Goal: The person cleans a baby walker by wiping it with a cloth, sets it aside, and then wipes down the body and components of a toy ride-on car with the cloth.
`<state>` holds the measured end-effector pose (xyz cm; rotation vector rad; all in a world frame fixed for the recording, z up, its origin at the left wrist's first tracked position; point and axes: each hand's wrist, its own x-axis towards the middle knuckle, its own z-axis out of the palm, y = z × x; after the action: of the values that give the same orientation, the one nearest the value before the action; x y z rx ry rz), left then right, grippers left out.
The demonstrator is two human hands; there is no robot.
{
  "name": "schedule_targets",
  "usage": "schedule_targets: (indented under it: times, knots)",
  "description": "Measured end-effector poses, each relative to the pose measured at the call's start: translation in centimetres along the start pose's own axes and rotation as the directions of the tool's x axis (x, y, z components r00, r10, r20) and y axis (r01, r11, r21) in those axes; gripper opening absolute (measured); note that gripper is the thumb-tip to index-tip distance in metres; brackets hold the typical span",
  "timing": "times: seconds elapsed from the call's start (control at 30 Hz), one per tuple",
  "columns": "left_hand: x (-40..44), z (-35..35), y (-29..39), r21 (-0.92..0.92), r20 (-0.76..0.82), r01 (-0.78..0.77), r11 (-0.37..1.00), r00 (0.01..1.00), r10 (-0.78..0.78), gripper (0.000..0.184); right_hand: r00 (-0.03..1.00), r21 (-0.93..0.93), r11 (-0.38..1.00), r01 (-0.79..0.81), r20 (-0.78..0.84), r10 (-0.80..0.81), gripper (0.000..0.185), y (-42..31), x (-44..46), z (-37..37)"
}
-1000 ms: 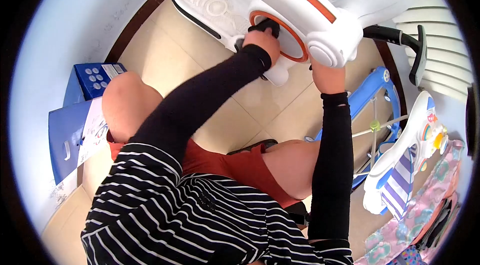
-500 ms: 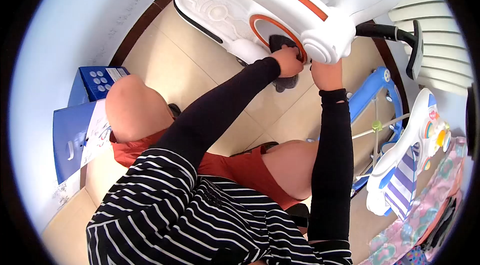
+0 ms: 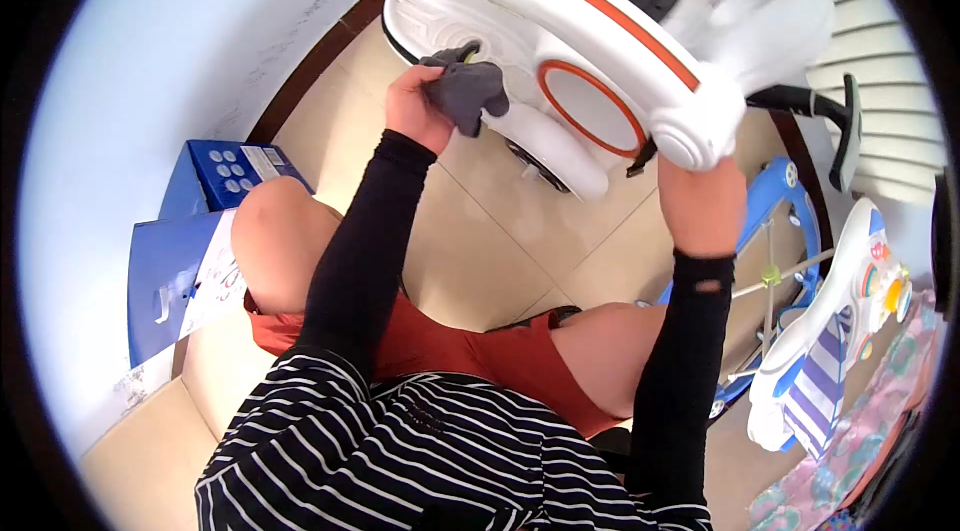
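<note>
A white ride-on toy [image 3: 600,56] with orange trim and a black seat leans tilted in front of me. My left hand [image 3: 418,111] is closed on a dark grey cloth [image 3: 468,96], held beside the toy's footboard [image 3: 440,23]. Part of the cloth hangs loose to the right of my fingers. My right hand [image 3: 705,206] is at the toy's rounded white end [image 3: 695,131] and grips it from below. That part hides most of my right fingers, and the hand is slightly blurred.
A blue box [image 3: 175,276] stands by the wall on the left. To the right are a blue frame [image 3: 785,196] with white bars and a white toy panel [image 3: 815,331] with striped fabric. A white radiator [image 3: 885,81] is behind. Beige tiles [image 3: 490,241] cover the floor.
My left hand has moved left with the cloth, from the orange-ringed disc to near the footboard. The toy and my right hand appear slightly lower and further right.
</note>
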<state>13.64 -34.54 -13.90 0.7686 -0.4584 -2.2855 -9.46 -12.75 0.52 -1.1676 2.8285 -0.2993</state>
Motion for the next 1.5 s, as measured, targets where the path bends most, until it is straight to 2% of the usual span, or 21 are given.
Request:
schedule_targets:
  times: [0.07,0.1,0.2,0.23,0.3,0.37,0.43,0.57,0.67,0.7,0.77,0.8,0.83,0.87,0.93,0.97,1.07,1.17,1.27,1.37,1.5]
  knots:
    - [-0.1,-0.1,-0.7,0.06,0.045,-0.034,0.998,0.998,0.031,0.048,0.995,0.223,0.971,0.086,0.02,-0.093,0.04,-2.3,-1.7,-0.8]
    - [-0.5,0.2,-1.4,0.06,0.072,0.014,0.998,0.997,-0.019,0.047,0.978,0.306,0.952,-0.027,0.206,-0.039,0.049,-3.2,-2.0,-0.3]
    - [-2.0,1.2,-4.4,0.071,0.248,0.118,0.991,0.96,-0.132,0.053,0.937,0.672,0.735,-0.092,0.308,-0.164,0.058,-3.4,-2.2,5.9]
    - [-2.5,1.6,-5.2,0.09,0.191,0.191,0.978,0.96,-0.205,0.047,0.926,0.726,0.679,-0.107,0.322,-0.199,0.06,-3.0,-2.0,8.7]
    - [-2.9,3.4,-6.2,0.246,0.218,0.161,0.956,0.951,-0.217,0.039,0.857,0.821,0.419,-0.389,0.489,-0.162,0.064,-5.0,-1.7,7.7]
    - [-2.1,3.3,-6.2,0.659,0.115,-0.017,0.752,0.99,-0.078,0.04,0.775,0.783,0.243,-0.572,0.613,-0.152,0.058,-5.7,-1.2,7.7]
    - [-1.9,3.1,-5.4,0.974,0.111,-0.132,0.182,0.986,0.122,0.046,0.809,0.821,0.231,-0.523,0.563,-0.171,0.052,-5.1,-0.6,10.0]
    - [-3.5,4.4,-2.7,0.975,-0.056,-0.048,0.218,0.892,0.448,0.051,0.819,0.808,0.263,-0.527,0.566,-0.099,0.044,-7.1,0.2,10.3]
    - [-1.5,1.9,-4.0,0.954,0.207,-0.3,-0.004,0.647,0.734,0.058,0.851,0.843,0.239,-0.482,0.516,-0.102,0.049,-9.0,0.6,11.5]
    - [-0.8,1.3,-4.0,0.903,0.048,-0.254,0.347,0.862,0.505,0.077,0.867,0.86,0.223,-0.459,0.488,-0.098,0.051,-10.1,0.5,11.8]
    - [-0.8,0.7,-3.9,0.538,-0.037,-0.169,0.826,0.974,0.224,0.084,0.885,0.891,0.206,-0.405,0.439,-0.154,0.056,-10.3,0.9,13.8]
    - [-0.8,0.5,-3.6,0.283,-0.01,-0.062,0.957,0.998,0.068,0.087,0.827,0.868,0.112,-0.484,0.496,-0.265,0.06,-10.0,1.3,15.0]
    - [0.2,-0.9,-3.7,0.425,0.155,-0.133,0.895,0.985,0.073,0.093,0.853,0.877,0.238,-0.417,0.468,-0.232,0.058,-10.0,1.5,16.2]
    - [1.3,-2.1,-3.7,0.574,0.097,-0.149,0.805,0.989,0.114,0.097,0.878,0.869,0.357,-0.343,0.431,-0.206,0.056,-10.1,1.8,16.9]
    - [3.1,-4.0,-2.9,0.822,-0.001,-0.121,0.556,0.977,0.215,0.105,0.87,0.715,0.669,0.205,0.18,-0.459,0.058,-10.0,2.4,16.8]
    - [3.0,-3.3,-0.7,0.928,-0.042,-0.099,0.358,0.93,0.364,0.094,0.796,0.524,0.712,0.467,0.102,-0.597,0.059,-9.7,2.5,16.8]
    - [6.1,-3.1,4.9,0.98,-0.185,0.107,0.167,0.801,0.57,0.054,0.723,0.143,0.72,0.68,0.039,-0.69,0.069,-7.9,1.9,19.0]
    - [12.5,-6.8,8.4,0.965,0.126,0.083,-0.249,0.685,0.717,0.059,0.705,0.073,0.712,0.698,0.102,-0.702,0.072,-5.4,2.2,22.3]
    - [16.6,-8.1,11.6,0.831,0.194,0.192,-0.521,0.778,0.597,0.057,0.718,0.076,0.727,0.682,0.119,-0.686,0.07,-5.5,2.1,22.4]
    - [21.9,-11.8,9.0,0.697,0.218,0.299,-0.652,0.778,0.589,0.053,0.738,0.131,0.753,0.644,0.152,-0.658,0.068,-5.5,2.3,22.7]
    - [21.1,-8.9,-2.0,0.794,0.17,0.186,-0.58,0.847,0.504,0.044,0.735,0.149,0.752,0.642,0.16,-0.659,0.069,-5.2,2.0,22.7]
